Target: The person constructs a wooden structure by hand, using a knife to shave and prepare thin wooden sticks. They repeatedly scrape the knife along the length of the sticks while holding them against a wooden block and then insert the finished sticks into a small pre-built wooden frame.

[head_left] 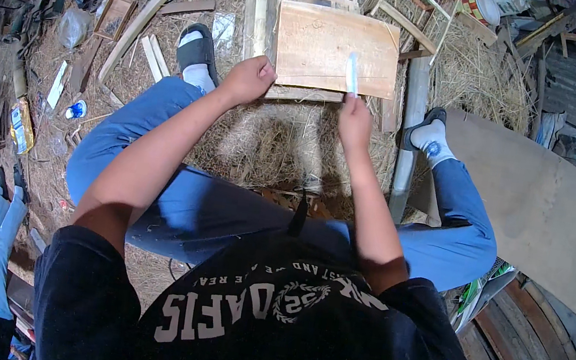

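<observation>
A pale wooden board (336, 43) lies on a slatted wooden piece (258, 25) in front of me. My right hand (355, 122) is closed around the handle of a knife (352, 73). Its bright blade points away from me over the board's near edge. My left hand (248, 80) is closed at the board's near left corner; what its fingers hold, if anything, is hidden. Between the hands a thin dark line crosses the board close to its near edge; I cannot tell whether it is a strand or a mark.
Straw covers the ground. A wooden frame (418, 10) stands beyond the board to the right, and a grey pipe (411, 124) runs beside my right foot. A brown sheet (522, 191) lies farther right. Wood strips (144, 27) and a small wooden box (114, 17) lie left.
</observation>
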The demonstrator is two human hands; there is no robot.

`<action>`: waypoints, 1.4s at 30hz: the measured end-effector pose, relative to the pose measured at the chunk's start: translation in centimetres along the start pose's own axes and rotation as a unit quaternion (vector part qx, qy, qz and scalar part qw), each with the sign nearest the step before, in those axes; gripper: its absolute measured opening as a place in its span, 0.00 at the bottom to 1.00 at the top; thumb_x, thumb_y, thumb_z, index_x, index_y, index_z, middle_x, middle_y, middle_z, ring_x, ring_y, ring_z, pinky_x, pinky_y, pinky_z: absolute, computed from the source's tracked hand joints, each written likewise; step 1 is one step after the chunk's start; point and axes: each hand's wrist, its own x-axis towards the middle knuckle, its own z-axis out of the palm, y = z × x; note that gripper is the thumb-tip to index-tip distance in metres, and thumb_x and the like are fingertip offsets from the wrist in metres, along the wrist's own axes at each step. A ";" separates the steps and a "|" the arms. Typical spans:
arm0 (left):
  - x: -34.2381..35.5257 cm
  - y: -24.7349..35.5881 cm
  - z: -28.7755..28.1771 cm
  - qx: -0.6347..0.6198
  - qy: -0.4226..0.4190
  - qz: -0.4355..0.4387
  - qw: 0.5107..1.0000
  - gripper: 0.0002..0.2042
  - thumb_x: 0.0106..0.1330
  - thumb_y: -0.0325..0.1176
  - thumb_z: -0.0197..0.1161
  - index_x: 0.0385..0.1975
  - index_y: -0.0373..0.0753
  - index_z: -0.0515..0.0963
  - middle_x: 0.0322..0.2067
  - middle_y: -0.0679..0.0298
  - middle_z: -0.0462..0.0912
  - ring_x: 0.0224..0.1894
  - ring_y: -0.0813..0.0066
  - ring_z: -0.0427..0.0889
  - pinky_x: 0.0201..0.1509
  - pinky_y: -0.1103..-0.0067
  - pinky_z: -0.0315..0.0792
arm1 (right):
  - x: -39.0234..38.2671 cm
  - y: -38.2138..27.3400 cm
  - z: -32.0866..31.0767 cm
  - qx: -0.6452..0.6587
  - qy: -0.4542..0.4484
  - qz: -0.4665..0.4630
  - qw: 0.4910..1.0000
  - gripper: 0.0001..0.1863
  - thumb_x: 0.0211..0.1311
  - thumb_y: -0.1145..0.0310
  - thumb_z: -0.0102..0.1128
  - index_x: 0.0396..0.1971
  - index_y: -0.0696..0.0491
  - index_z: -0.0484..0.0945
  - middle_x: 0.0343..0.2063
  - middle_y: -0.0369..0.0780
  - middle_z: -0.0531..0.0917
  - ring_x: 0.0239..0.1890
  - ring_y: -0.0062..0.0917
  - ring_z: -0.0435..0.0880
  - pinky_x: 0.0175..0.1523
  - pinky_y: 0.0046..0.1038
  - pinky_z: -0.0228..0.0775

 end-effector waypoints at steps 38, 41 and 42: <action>-0.4 -1.0 0.6 -0.024 0.005 0.007 1.000 0.13 0.68 0.39 0.61 0.34 0.33 0.76 0.27 0.58 0.81 0.30 0.71 0.78 0.38 0.73 0.73 | 0.6 -2.1 -0.4 0.038 -0.006 0.068 0.997 0.23 0.76 0.55 0.44 0.34 0.59 0.82 0.24 0.54 0.83 0.28 0.49 0.83 0.36 0.46 0.71; -0.5 -0.5 0.8 -0.027 0.005 -0.006 1.000 0.14 0.68 0.40 0.61 0.34 0.33 0.76 0.27 0.56 0.80 0.30 0.69 0.79 0.38 0.72 0.73 | -2.0 -3.6 1.5 0.042 -0.001 -0.013 0.999 0.22 0.75 0.56 0.45 0.34 0.58 0.82 0.26 0.55 0.83 0.31 0.50 0.83 0.39 0.46 0.72; -0.3 0.0 1.0 -0.024 -0.002 -0.010 1.000 0.14 0.68 0.40 0.61 0.34 0.33 0.76 0.26 0.56 0.80 0.30 0.69 0.79 0.38 0.72 0.73 | -3.5 -4.5 3.1 0.028 -0.012 -0.005 1.000 0.22 0.75 0.57 0.46 0.33 0.59 0.82 0.27 0.56 0.84 0.31 0.50 0.84 0.38 0.45 0.73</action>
